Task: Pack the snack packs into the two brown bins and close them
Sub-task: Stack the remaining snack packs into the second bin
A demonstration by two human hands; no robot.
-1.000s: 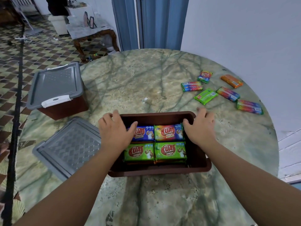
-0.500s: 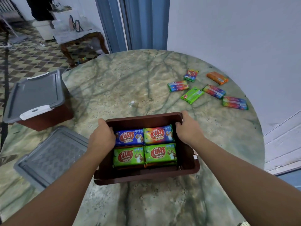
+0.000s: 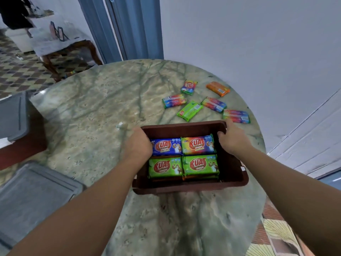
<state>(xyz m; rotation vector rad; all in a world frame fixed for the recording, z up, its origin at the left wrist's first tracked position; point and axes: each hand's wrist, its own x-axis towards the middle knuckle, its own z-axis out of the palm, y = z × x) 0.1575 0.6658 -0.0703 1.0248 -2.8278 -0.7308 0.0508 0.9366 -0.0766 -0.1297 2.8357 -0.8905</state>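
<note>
Open brown bin [image 3: 190, 185] near table's [image 3: 103, 111] right edge, four packs on top inside. Left hand [image 3: 137, 145], right hand [image 3: 231, 140] grip side rims, fingers curled over. Six loose packs [image 3: 190, 110] at far right edge unpacked. Grey lid [image 3: 35, 196] lies near left edge; second bin [image 3: 14, 122], left edge, already lidded.

Single head-worn wide-angle view, looking forward and steeply down from close above the round worktop [image 3: 103, 111]. Both forearms enter from the lower corners of the frame. Wall fills the upper right; tiled floor shows at upper left.
</note>
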